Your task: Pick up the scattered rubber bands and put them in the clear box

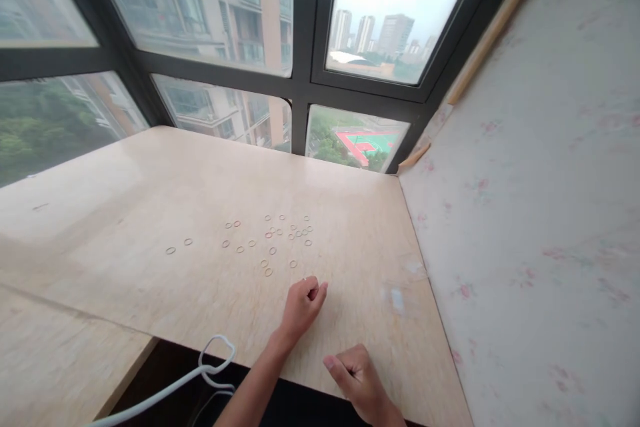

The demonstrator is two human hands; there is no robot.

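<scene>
My left hand (303,307) is closed with its fingers curled and thumb along the side, just below a scatter of small thin rings (273,251) on the tabletop (200,293). My right hand (361,377) is curled into a loose fist nearer the table's front edge, to the right of the left hand and apart from it. What either hand holds, if anything, is hidden inside the fingers. The several rings lie flat; most look tan or dark, while a red ring (269,235) sits in the middle of the group. Two rings (179,246) lie off to the left.
A looped white cable (170,388) hangs at the front edge, over a dark gap. Clear tape-like patches (397,300) stick to the table on the right, by the flowered wall (530,233). Dark-framed windows (300,87) border the back.
</scene>
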